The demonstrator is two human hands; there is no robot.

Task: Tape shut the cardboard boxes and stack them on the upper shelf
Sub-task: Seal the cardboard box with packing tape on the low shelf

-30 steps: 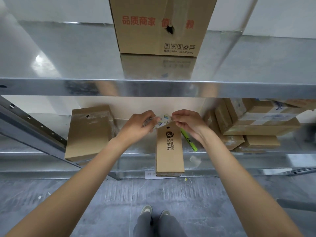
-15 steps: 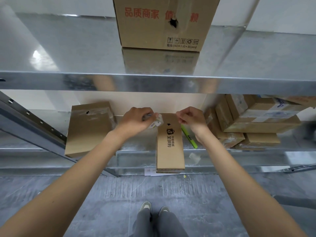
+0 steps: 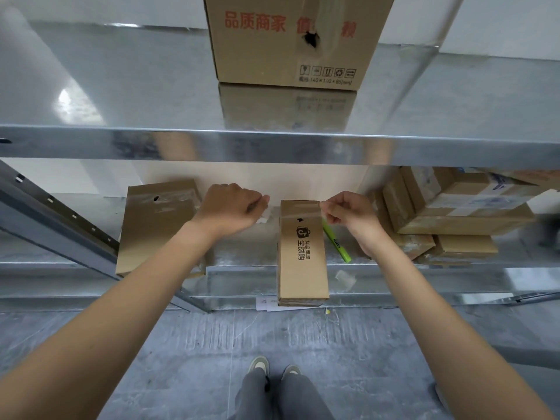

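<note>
The narrow box (image 3: 301, 253) lies on the lower shelf (image 3: 242, 259) between the two hands, so that clear tape (image 3: 298, 209) can stretch across its far end. The right hand (image 3: 348, 216) pinches the tape end at the box's right edge, while the left hand (image 3: 228, 210), fingers curled, holds something whitish, probably the tape roll (image 3: 263, 216), to keep the strip tight. The upper shelf (image 3: 121, 86), above both hands, already carries one large box (image 3: 288, 40).

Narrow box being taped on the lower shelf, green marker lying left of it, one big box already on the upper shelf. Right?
Not quite: the head view shows the green marker lying right of the narrow box, not left. The big box does stand on the upper shelf.
</note>
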